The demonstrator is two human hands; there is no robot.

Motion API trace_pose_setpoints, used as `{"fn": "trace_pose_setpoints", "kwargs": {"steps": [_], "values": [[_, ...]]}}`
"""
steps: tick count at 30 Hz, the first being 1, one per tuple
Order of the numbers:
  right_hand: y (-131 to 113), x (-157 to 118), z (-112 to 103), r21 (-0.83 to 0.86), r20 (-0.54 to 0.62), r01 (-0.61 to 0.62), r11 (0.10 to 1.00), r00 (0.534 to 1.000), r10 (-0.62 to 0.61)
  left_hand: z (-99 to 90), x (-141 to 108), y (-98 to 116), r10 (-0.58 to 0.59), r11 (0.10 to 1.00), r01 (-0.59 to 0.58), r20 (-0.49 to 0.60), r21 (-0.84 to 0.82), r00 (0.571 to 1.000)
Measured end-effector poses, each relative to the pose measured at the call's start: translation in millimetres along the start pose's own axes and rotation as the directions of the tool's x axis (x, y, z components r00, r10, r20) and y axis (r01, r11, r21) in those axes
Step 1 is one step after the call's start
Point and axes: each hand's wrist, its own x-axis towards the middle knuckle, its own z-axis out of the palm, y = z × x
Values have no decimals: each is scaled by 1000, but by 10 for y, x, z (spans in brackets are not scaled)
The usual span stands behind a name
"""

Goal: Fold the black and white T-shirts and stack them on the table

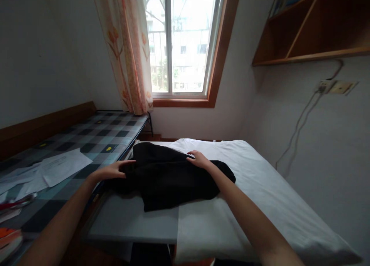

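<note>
A black garment (173,177) lies loosely folded across a grey tabletop (135,219) and the white cloth that covers the table's right part. What kind of garment it is cannot be made out. At its left end, my left hand (111,171) has dark fabric between thumb and fingers. My right hand (199,160) rests on the garment's upper right part, with thumb and fingertips slightly apart and pointing left. The white cloth (248,189) spreads out to the right, wrinkled in places.
To the left, a bed with a checked mattress (98,133) holds several paper sheets (60,167). An orange item (10,241) is at the lower left. Ahead are a curtain (130,58) and a window (185,46). A wooden shelf (312,27) and a plugged-in cable (300,121) are on the right wall.
</note>
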Motion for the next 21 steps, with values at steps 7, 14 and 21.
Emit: {"fn": "trace_pose_setpoints", "kwargs": {"steps": [7,14,21], "values": [[-505,369,463,-112,16,-61,992,998,63,381,8,61,-177,824,200,-94,530,980],[-987,543,549,-116,-43,73,991,996,-78,506,-103,47,-51,810,136,-163,570,985],[-932,337,-167,389,-471,464,796,843,-261,203,-396,81,104,752,213,-432,623,896]]}}
